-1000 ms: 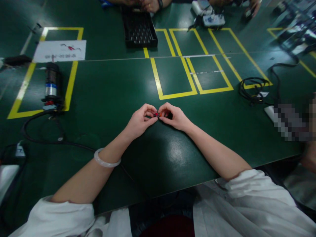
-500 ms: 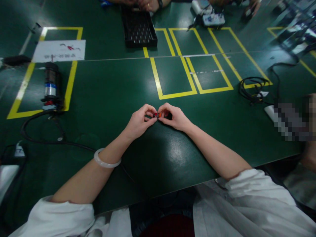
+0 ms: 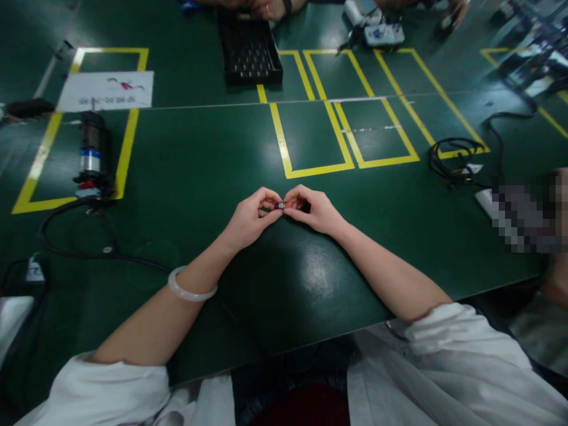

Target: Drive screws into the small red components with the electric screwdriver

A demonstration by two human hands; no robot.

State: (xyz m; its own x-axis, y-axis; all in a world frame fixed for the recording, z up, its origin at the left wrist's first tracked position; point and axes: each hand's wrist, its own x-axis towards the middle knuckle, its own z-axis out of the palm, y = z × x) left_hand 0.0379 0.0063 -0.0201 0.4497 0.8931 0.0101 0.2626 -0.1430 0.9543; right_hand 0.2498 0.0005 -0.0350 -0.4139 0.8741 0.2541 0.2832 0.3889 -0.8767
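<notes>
Between my two hands, over the green table point(image 3: 199, 148), is a small part point(image 3: 281, 206) with red, silver and orange on it. Its kind is too small to make out. My left hand point(image 3: 254, 216) pinches its left end between thumb and fingertips. On the right side, my right hand point(image 3: 313, 208) closes thumb and fingers on the orange end. The fingertips of both hands nearly meet and cover most of the part. A pale bangle point(image 3: 191, 287) circles my left wrist.
At left, a black cylindrical device point(image 3: 92, 154) with a cable point(image 3: 133, 258) stands inside yellow tape, near a white sheet point(image 3: 109, 92). A black tray point(image 3: 251, 53) lies at the back beside another person's hands point(image 3: 268, 8). Coiled cable point(image 3: 452, 160) lies at right.
The small part has turned slightly in my fingers, so a silvery face shows now where it looked darker. Both hands stay in nearly the same place.
</notes>
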